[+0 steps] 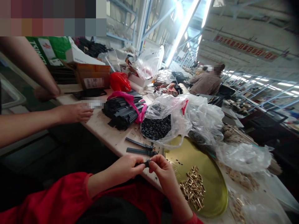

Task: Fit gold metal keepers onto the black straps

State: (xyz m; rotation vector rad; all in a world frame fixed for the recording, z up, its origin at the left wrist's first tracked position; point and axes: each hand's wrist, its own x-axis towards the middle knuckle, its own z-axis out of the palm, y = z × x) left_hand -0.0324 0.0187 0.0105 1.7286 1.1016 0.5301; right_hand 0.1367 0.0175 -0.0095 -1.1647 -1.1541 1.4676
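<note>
Between my two hands is a short black strap [145, 164], held near the table's front edge. My left hand [127, 168] pinches one end of it, and my right hand [161, 169] pinches the other with thumb and forefinger. Just beyond them lie black straps [139, 151] on the table, their right ends near small dark bits. Right of my right hand stands a round gold tray [210, 177] bearing a heap of gold metal buckles [194, 189] and a few small black pieces. What my fingertips cover on the strap is hidden.
A clear bag of small black pieces [156, 127] and a pink-tied bundle of black strips [126, 112] lie behind. At left, another person's hand [76, 112] rests by the table edge. A cardboard box [93, 76] and a red bag [120, 81] stand farther back.
</note>
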